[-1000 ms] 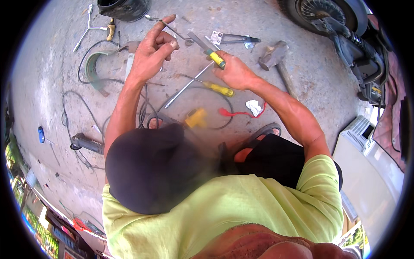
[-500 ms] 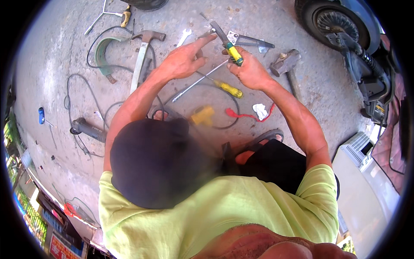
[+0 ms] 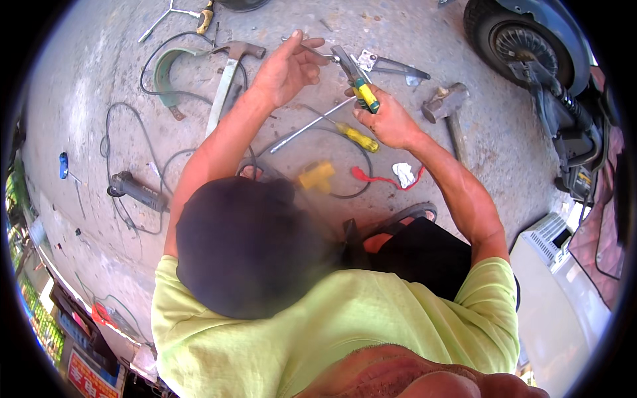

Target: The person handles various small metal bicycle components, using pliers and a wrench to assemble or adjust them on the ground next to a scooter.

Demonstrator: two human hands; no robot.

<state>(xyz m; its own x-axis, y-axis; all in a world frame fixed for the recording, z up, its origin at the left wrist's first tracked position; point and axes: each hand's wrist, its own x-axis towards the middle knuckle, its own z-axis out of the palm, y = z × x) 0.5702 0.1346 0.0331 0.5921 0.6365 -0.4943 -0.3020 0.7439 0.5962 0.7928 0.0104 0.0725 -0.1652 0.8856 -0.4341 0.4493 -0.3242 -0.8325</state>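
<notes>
My right hand (image 3: pixel 391 123) is closed around a tool with a yellow-and-green handle (image 3: pixel 367 97) and a dark, flat metal head; pliers or another kind, I cannot tell. A thin metal piece (image 3: pixel 320 52) reaches from the tool's head to the fingers of my left hand (image 3: pixel 286 74). That hand is turned up, thumb and fingers apart, and whether it grips the piece is unclear. Just beyond the tool lies a black arm with a silver plate (image 3: pixel 398 68). Below my hands are a long metal rod (image 3: pixel 308 126) and a yellow-handled screwdriver (image 3: pixel 358 137).
A claw hammer (image 3: pixel 229 79), a green curved band (image 3: pixel 161 71) and a corded power tool (image 3: pixel 136 191) lie at left. At right are a heavy hammer (image 3: pixel 446 103), a vehicle wheel (image 3: pixel 521 46) and a pale panel (image 3: pixel 551 278). A red cord (image 3: pixel 381 178) lies near my foot.
My left hand has turned from a pointing pose to palm-up with fingers spread, moving slightly away from me. My right hand keeps its hold, the tool shifting slightly right and nearer.
</notes>
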